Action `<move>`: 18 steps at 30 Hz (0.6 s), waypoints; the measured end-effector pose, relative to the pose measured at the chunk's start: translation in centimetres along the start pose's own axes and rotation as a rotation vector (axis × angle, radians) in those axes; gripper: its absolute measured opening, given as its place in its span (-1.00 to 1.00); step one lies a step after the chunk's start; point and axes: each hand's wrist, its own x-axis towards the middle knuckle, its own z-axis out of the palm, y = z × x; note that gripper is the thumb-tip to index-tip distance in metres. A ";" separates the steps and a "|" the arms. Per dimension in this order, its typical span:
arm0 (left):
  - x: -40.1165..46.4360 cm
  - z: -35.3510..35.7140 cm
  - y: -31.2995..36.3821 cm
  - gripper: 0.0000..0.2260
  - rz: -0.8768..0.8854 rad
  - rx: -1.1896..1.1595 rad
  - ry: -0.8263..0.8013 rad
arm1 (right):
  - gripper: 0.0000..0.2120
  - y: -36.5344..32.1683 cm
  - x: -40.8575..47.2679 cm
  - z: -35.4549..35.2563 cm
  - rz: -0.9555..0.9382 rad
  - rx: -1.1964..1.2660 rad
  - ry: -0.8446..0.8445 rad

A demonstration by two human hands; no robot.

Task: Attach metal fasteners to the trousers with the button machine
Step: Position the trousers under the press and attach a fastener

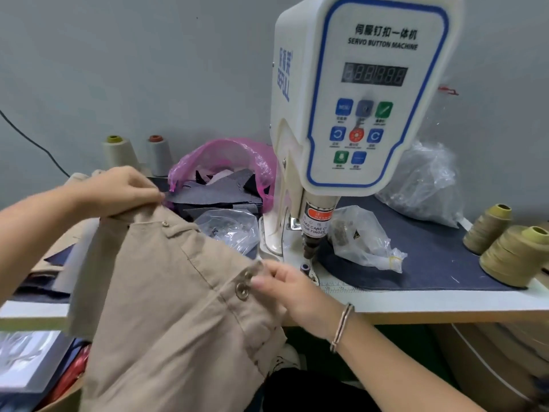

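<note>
The beige trousers (pixel 166 292) hang in front of the surface (pixel 445 304), held up by both hands. Left hand (pixel 118 190) is closed, pinching the far-left end of the waistband. Right hand (pixel 285 288) pinches the near-right end w/ fingertips, just beside two metal fasteners (pixel 243 283) already on the cloth. The waistband runs from far left to near right, and its right end is near the button machine (pixel 356 93); the die (pixel 305 267) sits just right of the right hand. So I judge the right hand is the nearer one to feed the band under the punch
</note>
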 end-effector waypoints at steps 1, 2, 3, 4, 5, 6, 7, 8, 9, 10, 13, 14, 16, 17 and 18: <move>0.0 0.4 -0.1 -0.76 0.021 0.297 0.015 | -0.73 -0.7 0.1 0.0 -0.048 -0.009 0.022; -0.3 1.0 0.2 -0.81 0.078 0.432 0.024 | -0.80 -1.4 0.3 0.2 -0.080 -0.014 0.040; -0.7 1.6 0.7 -0.88 0.145 0.416 -0.008 | -0.88 -1.9 0.6 0.6 -0.102 -0.017 0.054; -1.1 2.4 1.6 -0.91 0.203 0.268 -0.078 | -0.92 -2.3 0.9 1.0 -0.123 -0.020 0.073; -1.7 3.3 2.8 -0.84 0.224 0.028 -0.180 | -0.91 -2.6 1.2 1.4 -0.140 -0.018 0.094; -2.5 4.2 4.3 -0.70 0.232 -0.222 -0.299 | -0.91 -2.9 1.4 1.7 -0.147 -0.011 0.111; -3.0 5.2 5.6 -0.56 0.262 -0.360 -0.403 | -0.92 -3.3 1.6 1.9 -0.153 -0.006 0.128; -3.3 6.0 6.7 -0.49 0.300 -0.390 -0.478 | -0.89 -3.6 1.6 2.1 -0.160 0.000 0.144; -3.6 6.7 7.4 -0.51 0.349 -0.397 -0.531 | -0.85 -3.8 1.5 2.0 -0.163 0.010 0.160; -3.7 7.3 7.7 -0.60 0.384 -0.404 -0.562 | -0.81 -3.9 1.4 1.8 -0.158 0.022 0.178; -3.8 7.4 7.9 -0.76 0.376 -0.571 -0.566 | -0.79 -3.7 0.4 0.6 -0.143 -0.017 0.188; -3.9 7.3 7.7 -0.72 0.350 -0.654 -0.585 | -0.74 -3.4 -0.3 -0.1 -0.127 -0.090 0.161; -4.0 7.0 7.1 -0.67 0.319 -0.865 -0.636 | -0.62 -2.8 -2.1 -1.8 -0.024 -0.264 0.048; -4.0 6.8 6.8 -0.65 0.315 -0.961 -0.639 | -0.60 -2.5 -3.1 -2.6 0.051 -0.329 -0.023; -4.0 6.7 6.5 -0.63 0.305 -1.034 -0.614 | -0.61 -2.1 -4.2 -3.3 0.118 -0.390 -0.089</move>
